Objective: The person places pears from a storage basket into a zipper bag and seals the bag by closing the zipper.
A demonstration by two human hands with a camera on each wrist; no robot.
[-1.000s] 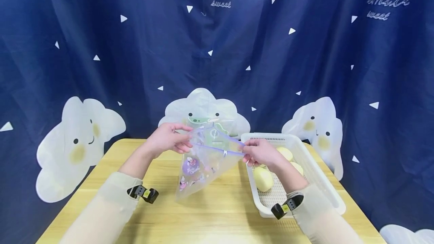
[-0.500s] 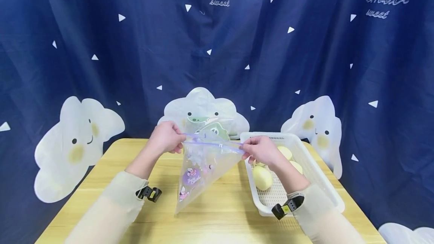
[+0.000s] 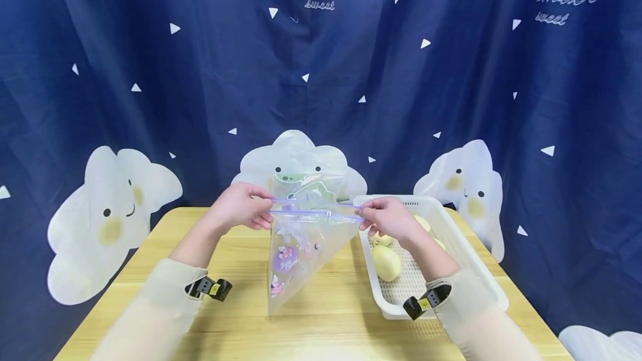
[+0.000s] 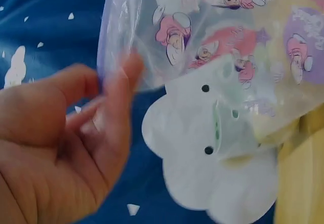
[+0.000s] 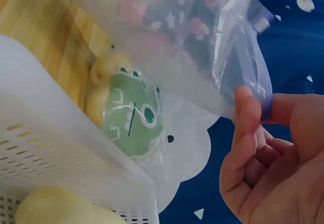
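Note:
A clear zip bag (image 3: 301, 238) printed with purple and pink cartoon figures hangs over the table, its purple zip strip stretched across the top. My left hand (image 3: 246, 206) pinches the left end of that strip between thumb and fingers; in the left wrist view the fingers of the left hand (image 4: 96, 117) are blurred at the edge of the bag (image 4: 174, 31). At the other end, my right hand (image 3: 388, 217) pinches the strip beside the slider. The right wrist view shows thumb and index finger of the right hand (image 5: 268, 148) on the bag's corner (image 5: 253, 77).
To the right stands a white perforated basket (image 3: 376, 288) holding several pale yellow, roundish pieces of produce (image 3: 386, 263). Behind the held bag is another clear bag with a green dinosaur print (image 5: 134, 115), tan rounded things by it. A blue curtain (image 3: 321, 71) hangs behind the wooden table (image 3: 321, 327).
The bag's mouth, spread wider a second ago, now shows two nearly parallel purple lines. My left hand moved left and re-gripped the strip's end; the right hand stayed almost in place.

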